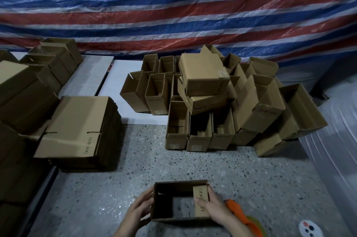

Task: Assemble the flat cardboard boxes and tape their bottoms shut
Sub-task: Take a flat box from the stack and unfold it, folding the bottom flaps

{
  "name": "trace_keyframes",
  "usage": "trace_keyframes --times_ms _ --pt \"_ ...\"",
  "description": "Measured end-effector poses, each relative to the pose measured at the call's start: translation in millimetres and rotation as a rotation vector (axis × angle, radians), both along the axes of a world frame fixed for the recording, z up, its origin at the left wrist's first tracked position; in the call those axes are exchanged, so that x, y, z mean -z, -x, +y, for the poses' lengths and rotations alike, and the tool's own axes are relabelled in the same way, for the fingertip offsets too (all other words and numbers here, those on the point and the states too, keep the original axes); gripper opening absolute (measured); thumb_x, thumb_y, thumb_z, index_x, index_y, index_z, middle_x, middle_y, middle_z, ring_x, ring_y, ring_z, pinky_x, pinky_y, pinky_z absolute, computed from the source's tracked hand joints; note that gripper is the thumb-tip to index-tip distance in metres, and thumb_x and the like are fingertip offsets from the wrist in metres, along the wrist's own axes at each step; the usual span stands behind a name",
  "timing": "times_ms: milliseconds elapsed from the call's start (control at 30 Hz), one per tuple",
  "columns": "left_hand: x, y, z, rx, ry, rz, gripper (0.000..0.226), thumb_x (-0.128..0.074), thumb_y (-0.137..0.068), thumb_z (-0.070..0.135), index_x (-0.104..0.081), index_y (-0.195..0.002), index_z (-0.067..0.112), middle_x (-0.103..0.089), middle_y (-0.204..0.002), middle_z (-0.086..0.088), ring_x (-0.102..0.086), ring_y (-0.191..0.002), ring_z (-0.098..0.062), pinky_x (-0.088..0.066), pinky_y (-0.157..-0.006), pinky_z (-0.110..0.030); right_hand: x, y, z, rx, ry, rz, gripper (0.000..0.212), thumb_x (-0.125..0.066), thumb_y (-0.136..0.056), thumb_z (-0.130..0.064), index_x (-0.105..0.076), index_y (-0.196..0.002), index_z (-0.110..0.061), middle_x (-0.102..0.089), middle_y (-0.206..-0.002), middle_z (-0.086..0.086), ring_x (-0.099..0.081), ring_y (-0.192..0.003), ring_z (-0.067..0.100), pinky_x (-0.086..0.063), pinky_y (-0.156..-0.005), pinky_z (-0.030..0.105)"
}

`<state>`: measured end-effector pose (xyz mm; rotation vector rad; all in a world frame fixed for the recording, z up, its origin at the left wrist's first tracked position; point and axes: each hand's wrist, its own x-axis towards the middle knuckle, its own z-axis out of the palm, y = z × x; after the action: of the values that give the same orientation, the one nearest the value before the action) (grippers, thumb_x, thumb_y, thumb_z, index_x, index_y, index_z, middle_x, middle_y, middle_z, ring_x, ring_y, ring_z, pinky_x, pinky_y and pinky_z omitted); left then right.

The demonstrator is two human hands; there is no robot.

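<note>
- Box (179,183): opened into a tube and held at near centre over the floor (135,159), open end up. Whether it rests on the floor cannot be told. Floor is seen through it, so the bottom is judged neither closed nor taped.
- Flap (201,196), right end, printed "(KK)": folded inward. It is pinched by the right hand (214,207), with the thumb on the printed face and the fingers curled behind.
- Left hand (141,209): laid against the left wall, fingers fairly straight and close together, with nothing gripped.
- Risk 1: the tube could be racked out of square if one wall is pushed harder than the other. The flaps would then meet askew and the seam would gape.
- Risk 2: the flap could spring back once the thumb is lifted, since the crease is judged to be only lightly set.
- Risk 3: the left flap is not clearly seen. If the long flaps are folded before it, a bulged bottom is expected.
- Tape gun (237,209): orange, just right of the box, partly under the right forearm. A hand must be freed to reach it, and the flaps could open in that interval.
- Flat stack (81,130): at left, well apart from the box.
- Pile (222,111) of assembled boxes: far right of centre, top ones tilted. A slide is possible if another box is dropped on top.
</note>
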<state>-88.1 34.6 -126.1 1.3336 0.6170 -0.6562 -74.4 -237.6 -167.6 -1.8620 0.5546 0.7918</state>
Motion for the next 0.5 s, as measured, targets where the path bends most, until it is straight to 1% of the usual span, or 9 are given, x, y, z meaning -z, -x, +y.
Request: trace_keyframes --times_ms 33,100,167,267,300,367,433,467,500 --pt "0.8 3.9 2.1 -0.001 0.019 0.004 0.032 -0.071 -0.084 0.032 -0.072 -0.114 0.045 -0.07 -0.123 0.016 -0.065 -0.115 -0.02 -0.052 -0.087 -0.037 1.5 -0.1 -1.6 -0.009 -0.003 0.008 0.079 -0.063 -0.096 -0.043 -0.02 -0.159 -0.023 -0.051 -0.142 -0.003 -0.049 -0.127 0.014 -0.046 -0.104 0.027" --pt "1.3 9.8 6.8 0.004 0.061 0.016 0.041 -0.076 -0.077 0.031 -0.073 -0.116 0.041 -0.069 -0.125 0.013 -0.065 -0.116 -0.021 -0.054 -0.088 -0.04 1.1 -1.3 -3.4 -0.03 -0.01 0.009 0.072 -0.055 -0.1 -0.041 -0.016 -0.159 -0.025 -0.038 -0.156 -0.002 -0.041 -0.135 0.013 -0.037 -0.109 0.028" --pt "4.2 12.7 11.7 0.008 0.086 0.015 0.046 -0.076 -0.075 0.027 -0.072 -0.12 0.038 -0.068 -0.128 0.01 -0.065 -0.117 -0.022 -0.056 -0.087 -0.042 1.5 -5.2 -2.8 -0.029 -0.025 -0.009 0.066 -0.052 -0.102 -0.032 -0.018 -0.159 -0.024 -0.036 -0.156 -0.002 -0.042 -0.127 0.008 -0.041 -0.1 0.021" --pt "10.1 14.6 15.8 0.005 0.12 0.0 0.049 -0.078 -0.076 0.021 -0.07 -0.122 0.036 -0.068 -0.128 0.008 -0.063 -0.12 -0.023 -0.057 -0.09 -0.045 3.6 -10.2 -0.7 -0.01 -0.02 -0.012 0.059 -0.05 -0.099 -0.018 -0.031 -0.155 -0.018 -0.043 -0.131 -0.001 -0.051 -0.102 0.004 -0.051 -0.077 0.02" --pt "11.9 14.8 15.8 0.015 0.123 -0.009 0.049 -0.08 -0.077 0.021 -0.07 -0.123 0.036 -0.068 -0.128 0.007 -0.062 -0.121 -0.023 -0.057 -0.092 -0.047 3.5 -10.0 -0.1 -0.01 -0.007 -0.012 0.059 -0.05 -0.099 -0.017 -0.031 -0.155 -0.018 -0.042 -0.127 -0.003 -0.051 -0.1 0.003 -0.05 -0.072 0.018" --pt "17.6 13.5 14.8 0.027 0.107 -0.028 0.052 -0.086 -0.073 0.02 -0.071 -0.12 0.035 -0.067 -0.128 0.003 -0.063 -0.119 -0.024 -0.056 -0.094 -0.049 2.8 -9.0 0.5 0.017 0.004 -0.026 0.061 -0.052 -0.099 -0.019 -0.029 -0.156 -0.021 -0.044 -0.131 -0.003 -0.051 -0.101 0.004 -0.047 -0.07 0.017" --pt "24.0 10.8 10.7 0.005 0.058 -0.038 0.061 -0.096 -0.06 0.013 -0.072 -0.113 0.03 -0.068 -0.122 -0.003 -0.069 -0.106 -0.025 -0.058 -0.086 -0.046 0.2 -6.5 0.6 0.067 -0.015 -0.05 0.055 -0.055 -0.099 -0.018 -0.034 -0.148 -0.034 -0.049 -0.127 -0.006 -0.051 -0.096 -0.001 -0.046 -0.067 0.013" --pt "25.9 9.2 6.4 0.001 0.017 -0.047 0.065 -0.098 -0.054 0.011 -0.07 -0.111 0.027 -0.067 -0.118 -0.007 -0.072 -0.094 -0.027 -0.059 -0.08 -0.044 -1.2 -4.6 0.7 0.09 -0.033 -0.069 0.047 -0.056 -0.099 -0.016 -0.038 -0.134 -0.04 -0.051 -0.122 -0.008 -0.05 -0.093 -0.004 -0.046 -0.066 0.012" --pt "26.2 7.1 0.7 -0.001 -0.035 -0.066 0.068 -0.096 -0.05 0.011 -0.066 -0.11 0.023 -0.065 -0.115 -0.01 -0.072 -0.083 -0.028 -0.059 -0.074 -0.043 -1.0 -2.5 0.5 0.117 -0.043 -0.091 0.041 -0.058 -0.097 -0.012 -0.04 -0.123 -0.039 -0.053 -0.122 -0.006 -0.052 -0.093 -0.004 -0.048 -0.069 0.014"
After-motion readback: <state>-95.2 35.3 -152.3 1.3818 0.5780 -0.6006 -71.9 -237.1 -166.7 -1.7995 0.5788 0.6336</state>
